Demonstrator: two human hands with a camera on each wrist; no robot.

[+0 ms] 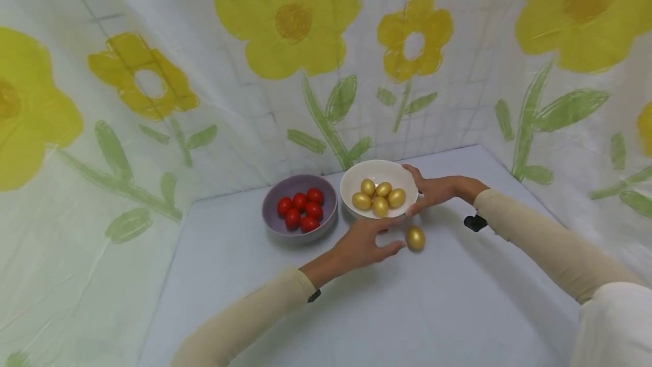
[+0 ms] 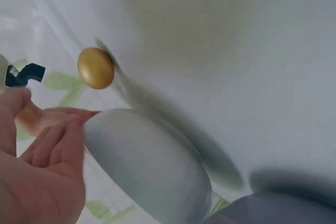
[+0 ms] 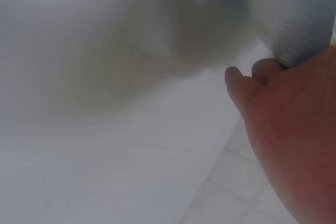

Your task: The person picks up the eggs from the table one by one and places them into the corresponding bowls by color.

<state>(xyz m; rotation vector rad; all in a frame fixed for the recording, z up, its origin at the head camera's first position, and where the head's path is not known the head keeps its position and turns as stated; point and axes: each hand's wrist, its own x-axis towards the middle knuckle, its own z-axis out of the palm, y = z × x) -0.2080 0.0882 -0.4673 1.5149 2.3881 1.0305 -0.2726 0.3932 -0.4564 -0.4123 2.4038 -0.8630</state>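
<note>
A white bowl (image 1: 350, 181) with several golden eggs (image 1: 380, 207) in it is at the back of the table. My right hand (image 1: 433, 191) grips this bowl by its right side; the right wrist view shows fingertips (image 3: 266, 69) curled at its underside. At the bowl's front is my left hand (image 1: 359, 246), its index finger stretched along the wall and its thumb held apart. Just beyond that thumb, one golden egg (image 1: 415, 238) lies on the table. In the left wrist view, the left fingers (image 2: 65, 145) overlap the bowl's edge and hold nothing.
A purple bowl (image 1: 273, 200) with several red eggs (image 1: 299, 201) stands close to the left of the white one. Behind both hangs a flower-printed sheet (image 1: 254, 112). Pale cloth covers the table (image 1: 229, 276). A small black device (image 1: 476, 222) is at my right wrist.
</note>
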